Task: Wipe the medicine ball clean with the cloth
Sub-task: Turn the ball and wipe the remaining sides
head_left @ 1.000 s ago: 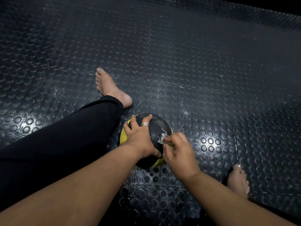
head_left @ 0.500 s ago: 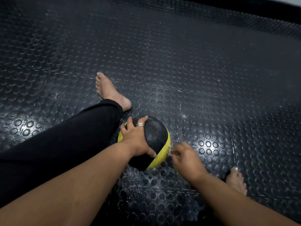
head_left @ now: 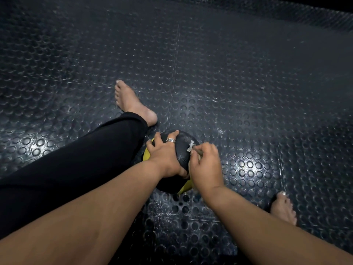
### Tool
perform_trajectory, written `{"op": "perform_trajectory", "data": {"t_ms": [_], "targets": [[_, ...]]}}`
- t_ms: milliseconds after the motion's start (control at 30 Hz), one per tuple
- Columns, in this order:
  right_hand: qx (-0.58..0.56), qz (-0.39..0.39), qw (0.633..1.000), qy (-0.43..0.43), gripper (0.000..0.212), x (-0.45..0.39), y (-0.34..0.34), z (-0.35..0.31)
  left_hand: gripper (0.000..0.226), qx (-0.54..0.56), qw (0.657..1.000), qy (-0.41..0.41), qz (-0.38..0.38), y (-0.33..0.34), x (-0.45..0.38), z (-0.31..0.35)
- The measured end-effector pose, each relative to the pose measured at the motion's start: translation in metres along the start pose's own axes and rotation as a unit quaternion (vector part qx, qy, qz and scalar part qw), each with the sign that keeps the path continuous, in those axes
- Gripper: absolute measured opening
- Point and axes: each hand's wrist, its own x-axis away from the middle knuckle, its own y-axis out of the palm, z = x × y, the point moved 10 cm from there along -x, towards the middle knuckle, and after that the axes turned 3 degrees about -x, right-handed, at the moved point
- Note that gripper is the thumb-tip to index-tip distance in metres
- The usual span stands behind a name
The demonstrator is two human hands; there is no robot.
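Left hand (head_left: 164, 155) spread over ball (head_left: 183, 150), right hand (head_left: 205, 165) pinching cloth (head_left: 191, 146); risk: ball rolls on studded floor (head_left: 248, 92) w/ hard wipe.

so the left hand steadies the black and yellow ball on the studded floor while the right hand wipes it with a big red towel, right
Not quite. The head view shows no big red towel: the right hand pinches a small pale cloth against the medicine ball. The rest holds: the left hand steadies the black and yellow ball on the studded floor.
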Motion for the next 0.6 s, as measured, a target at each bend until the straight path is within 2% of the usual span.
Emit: {"op": "perform_trajectory", "data": {"t_ms": [100, 200, 267, 367, 433, 500, 600], "targets": [[-0.036, 0.022, 0.988, 0.146, 0.005, -0.020, -0.006, 0.028, 0.133, -0.011, 1.000, 0.001, 0.003, 0.001, -0.001, 0.008], [-0.078, -0.036, 0.959, 0.269, 0.015, -0.040, -0.006, 0.048, 0.134, -0.013, 1.000, 0.004, 0.010, 0.003, 0.001, 0.007], [-0.044, -0.049, 0.971, 0.230, 0.012, -0.045, -0.011, 0.037, 0.134, -0.015, 1.000, 0.001, 0.008, 0.001, 0.000, 0.005], [0.047, -0.035, 0.996, 0.066, 0.010, -0.021, -0.006, -0.010, 0.131, 0.000, 1.000, -0.003, 0.004, -0.004, -0.003, 0.000], [0.089, -0.026, 0.996, 0.004, 0.014, -0.007, 0.000, -0.021, 0.129, 0.008, 1.000, 0.001, -0.001, -0.003, -0.006, 0.000], [0.095, -0.019, 0.995, -0.012, 0.016, -0.012, 0.002, -0.020, 0.131, 0.000, 1.000, 0.005, -0.002, -0.002, -0.005, 0.000], [0.062, -0.005, 0.997, 0.047, 0.015, -0.030, -0.001, -0.006, 0.134, -0.016, 1.000, 0.008, 0.001, -0.002, -0.003, 0.002]]}}
